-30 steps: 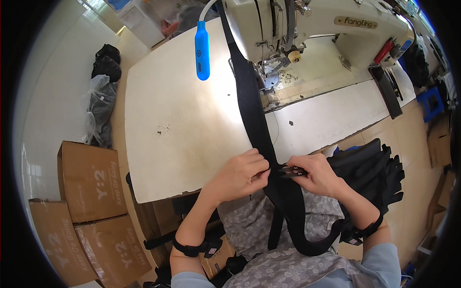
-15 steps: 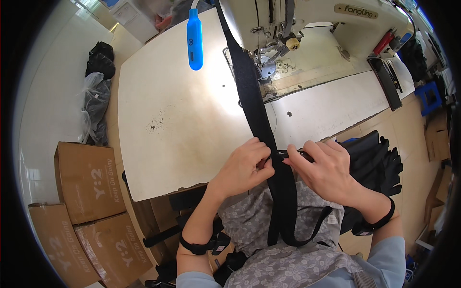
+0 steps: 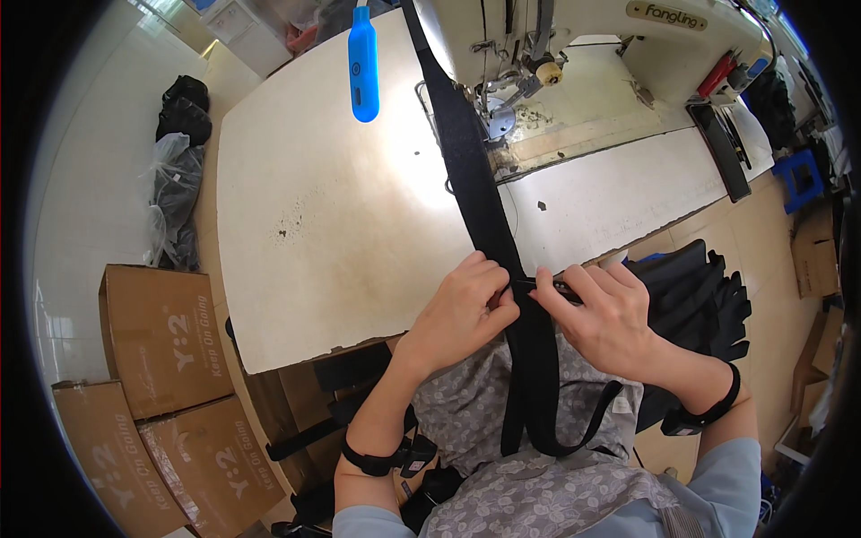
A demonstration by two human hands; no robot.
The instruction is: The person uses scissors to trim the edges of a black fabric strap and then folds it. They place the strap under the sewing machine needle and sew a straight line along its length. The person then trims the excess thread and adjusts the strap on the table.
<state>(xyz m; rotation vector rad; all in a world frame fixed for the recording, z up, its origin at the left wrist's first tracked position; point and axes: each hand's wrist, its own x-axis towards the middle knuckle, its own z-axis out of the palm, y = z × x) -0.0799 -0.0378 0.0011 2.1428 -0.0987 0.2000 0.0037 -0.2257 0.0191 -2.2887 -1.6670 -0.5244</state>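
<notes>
Strap: the black strap [image 3: 486, 224] runs between the two hands, lying on the table [image 3: 332, 179] beyond the fingers and hanging over the apron [image 3: 471, 408] below them.
Left fingers: the left hand [image 3: 462, 305] has thumb and fingertips pinched together on the strap's left edge; the exact fold of cloth is hidden.
Right fingers: the right hand [image 3: 605, 314] is curled round dark snips [image 3: 565, 289], their thin tip over the strap, just beside the left fingertips.
Machine plate: the sewing machine [image 3: 619, 49], beyond the fingers to the right, carries an oblong plate [image 3: 665, 13] with dark lettering.
Carton print: the cartons [image 3: 161, 350], well left of the fingers, show pale printed letters, sideways and partly warped.
Small labels: a pale square mark sits on the left armband [image 3: 417, 459], below the left fingers, too small to read.
Lamp: the blue lamp [image 3: 363, 72], beyond the left fingers, bears a round symbol; its stem leaves the top edge.
Cut off: the strap's far end passes out at the top, past the fingers; the machine's upper part is also cropped.
Hard to make out: most of the snips lies behind the right fingers, and whether the blades touch cloth cannot be told.
Black pile: dark pieces [image 3: 700, 305] lie right of the right fingers, partly covered by that arm.
</notes>
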